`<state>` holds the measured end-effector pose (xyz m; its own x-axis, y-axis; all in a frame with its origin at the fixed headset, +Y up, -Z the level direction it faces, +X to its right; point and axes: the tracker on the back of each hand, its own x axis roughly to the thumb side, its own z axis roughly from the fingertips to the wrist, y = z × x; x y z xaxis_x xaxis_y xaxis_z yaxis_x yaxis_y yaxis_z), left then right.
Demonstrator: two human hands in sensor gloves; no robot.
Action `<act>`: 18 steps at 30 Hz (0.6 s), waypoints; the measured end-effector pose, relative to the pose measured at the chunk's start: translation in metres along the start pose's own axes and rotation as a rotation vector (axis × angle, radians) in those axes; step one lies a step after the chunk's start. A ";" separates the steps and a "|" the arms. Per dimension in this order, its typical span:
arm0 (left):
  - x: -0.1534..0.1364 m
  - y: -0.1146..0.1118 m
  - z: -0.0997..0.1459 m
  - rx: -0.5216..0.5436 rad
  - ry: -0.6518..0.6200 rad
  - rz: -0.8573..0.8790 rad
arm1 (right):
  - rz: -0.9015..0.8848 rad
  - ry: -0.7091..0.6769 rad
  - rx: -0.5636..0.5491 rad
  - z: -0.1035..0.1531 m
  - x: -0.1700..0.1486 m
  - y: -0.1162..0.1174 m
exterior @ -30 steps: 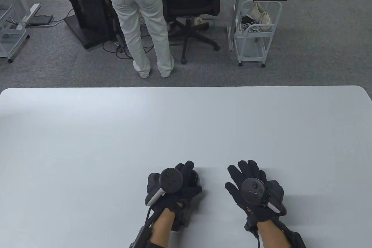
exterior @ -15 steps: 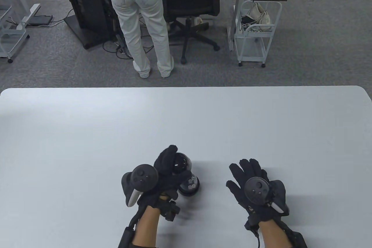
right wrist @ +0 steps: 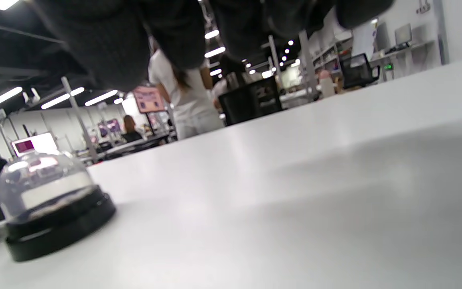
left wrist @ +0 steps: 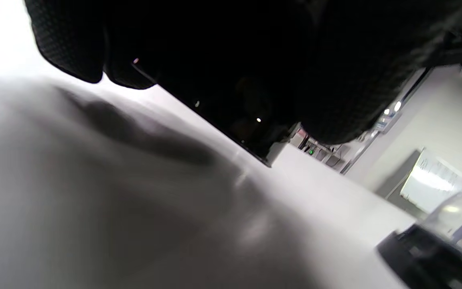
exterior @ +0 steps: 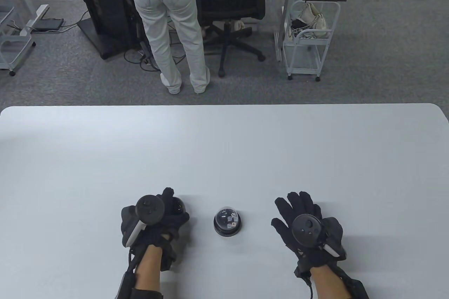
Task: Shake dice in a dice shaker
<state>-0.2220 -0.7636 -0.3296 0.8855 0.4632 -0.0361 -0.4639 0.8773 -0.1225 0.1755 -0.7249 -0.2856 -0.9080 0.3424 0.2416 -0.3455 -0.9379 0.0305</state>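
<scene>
The dice shaker (exterior: 227,223) stands on the white table (exterior: 224,151) between my hands: a black base with a clear dome and several white dice inside. It also shows in the right wrist view (right wrist: 50,208) and at the bottom right of the left wrist view (left wrist: 435,249). My left hand (exterior: 168,208) is to its left, low over the table, and grips a shiny black cover (exterior: 179,205); in the left wrist view the cover (left wrist: 223,112) is dark under my fingers (left wrist: 70,44). My right hand (exterior: 298,213) rests flat on the table to the shaker's right, fingers spread, holding nothing.
Beyond the table's far edge a person in light jeans (exterior: 168,25) stands next to a black office chair (exterior: 231,1). A white trolley (exterior: 308,36) is at the back right.
My left hand has lifted the black cover off the shaker, carried it left and lowered it toward the table. The clear dome with the dice now stands uncovered. My right hand has not moved.
</scene>
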 end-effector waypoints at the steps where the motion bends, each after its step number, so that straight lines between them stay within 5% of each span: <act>1: 0.000 -0.002 -0.001 -0.013 0.008 -0.025 | 0.000 0.001 0.003 0.000 0.000 0.000; 14: 0.010 -0.008 -0.001 -0.045 0.010 -0.146 | 0.007 0.000 0.000 -0.001 0.001 0.001; 18: 0.022 0.008 0.006 0.037 -0.089 -0.099 | 0.014 -0.004 -0.020 0.000 0.002 0.000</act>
<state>-0.2062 -0.7450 -0.3256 0.9220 0.3822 0.0624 -0.3767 0.9225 -0.0849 0.1739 -0.7238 -0.2856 -0.9117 0.3289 0.2462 -0.3377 -0.9412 0.0072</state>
